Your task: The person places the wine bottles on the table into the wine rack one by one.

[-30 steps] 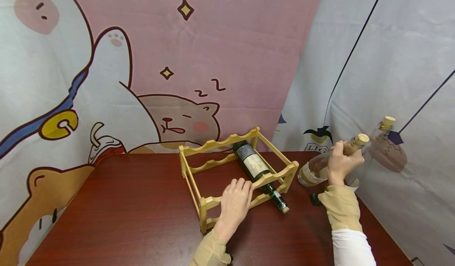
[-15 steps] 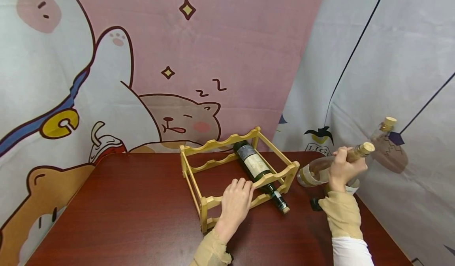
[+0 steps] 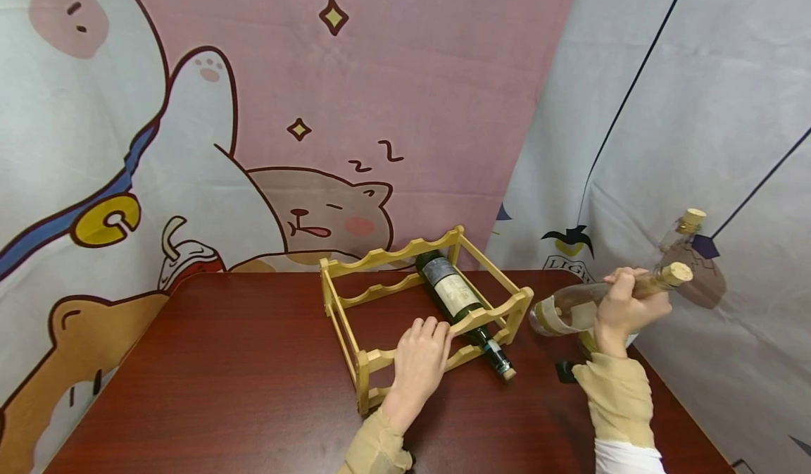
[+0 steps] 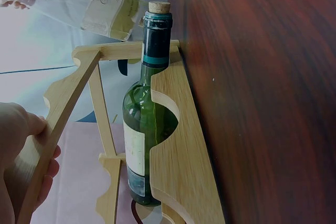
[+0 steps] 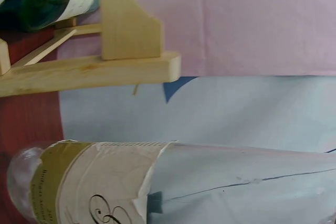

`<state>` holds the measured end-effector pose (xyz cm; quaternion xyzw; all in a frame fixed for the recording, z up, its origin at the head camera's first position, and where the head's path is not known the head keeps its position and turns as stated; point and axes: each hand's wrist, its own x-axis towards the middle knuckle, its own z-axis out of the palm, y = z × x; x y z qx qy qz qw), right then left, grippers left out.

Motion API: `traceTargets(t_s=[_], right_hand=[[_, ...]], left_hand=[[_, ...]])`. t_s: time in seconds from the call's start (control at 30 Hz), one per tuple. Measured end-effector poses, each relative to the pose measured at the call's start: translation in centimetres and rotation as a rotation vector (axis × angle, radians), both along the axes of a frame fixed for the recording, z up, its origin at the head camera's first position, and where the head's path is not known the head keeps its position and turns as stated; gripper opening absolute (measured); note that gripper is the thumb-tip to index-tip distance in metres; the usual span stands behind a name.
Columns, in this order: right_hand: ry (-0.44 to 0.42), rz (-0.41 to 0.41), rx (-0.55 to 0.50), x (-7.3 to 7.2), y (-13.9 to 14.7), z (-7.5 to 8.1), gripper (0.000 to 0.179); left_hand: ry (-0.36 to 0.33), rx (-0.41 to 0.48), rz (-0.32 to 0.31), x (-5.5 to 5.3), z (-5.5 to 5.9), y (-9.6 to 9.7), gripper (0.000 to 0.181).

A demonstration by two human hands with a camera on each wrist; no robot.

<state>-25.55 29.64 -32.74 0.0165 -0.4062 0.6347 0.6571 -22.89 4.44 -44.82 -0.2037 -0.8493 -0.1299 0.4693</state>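
Observation:
My left hand (image 3: pixel 421 361) grips the top front rail of a wooden wine rack (image 3: pixel 488 315); in the left wrist view its thumb and fingers wrap the rail (image 4: pixel 63 98). A green wine bottle (image 3: pixel 455 292) lies in the rack's lower level at its right end, corked neck sticking out in front. My right hand (image 3: pixel 633 315) holds a clear, corked wine bottle (image 3: pixel 560 310) by the neck. That bottle leans well over, its cork to the right and its labelled base to the left, beside the rack. The right wrist view shows its torn cream label (image 5: pixel 110 182).
Another clear corked bottle (image 3: pixel 687 231) stands behind my right hand, partly hidden by it. The brown table (image 3: pixel 241 361) ends at a cartoon-printed cloth (image 3: pixel 405 108) at the back and a pale cloth (image 3: pixel 716 143) on the right.
My right hand has moved a little right and down, tipping the clear bottle further so its cork swings right and lower. The left hand and rack stay in place.

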Motion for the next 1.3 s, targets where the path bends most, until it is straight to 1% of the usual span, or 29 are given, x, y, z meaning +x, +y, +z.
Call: traceTargets(t_s=[0.1,0.2,0.37,0.53,0.67,0.83,1.1,1.3], right_hand=[[0.044,0.028,-0.007,0.5,-0.1,0.3,0.025],[0.070,0.042,-0.018,1.0,-0.2,0.6,0.023],[0.069,0.018,-0.014,1.9,-0.5,0.9,0.023],[0.065,0.000,-0.007,3.1,-1.0,1.6,0.024],[0.097,0.019,-0.019,3.9,-1.5,2.1,0.023],[0.162,0.053,-0.056,5.0,-2.1,2.6,0.020],[0.208,0.062,-0.100,6.6,-2.4,3.7,0.019],[0.255,0.102,-0.154,7.7,-3.0,4.3,0.021]], left_hand=[[0.003,0.003,-0.005,0.0,0.0,0.0,0.012],[0.000,0.003,-0.005,0.0,0.0,0.0,0.012],[0.000,0.004,-0.005,0.0,0.0,0.0,0.012],[-0.003,0.006,-0.007,-0.1,0.0,0.0,0.012],[-0.003,0.005,-0.007,-0.1,0.0,0.0,0.011],[-0.003,0.003,-0.005,-0.1,0.0,0.0,0.011],[-0.012,0.004,-0.005,0.0,0.0,0.0,0.011],[-0.021,0.005,-0.009,-0.1,-0.2,0.0,0.011]])
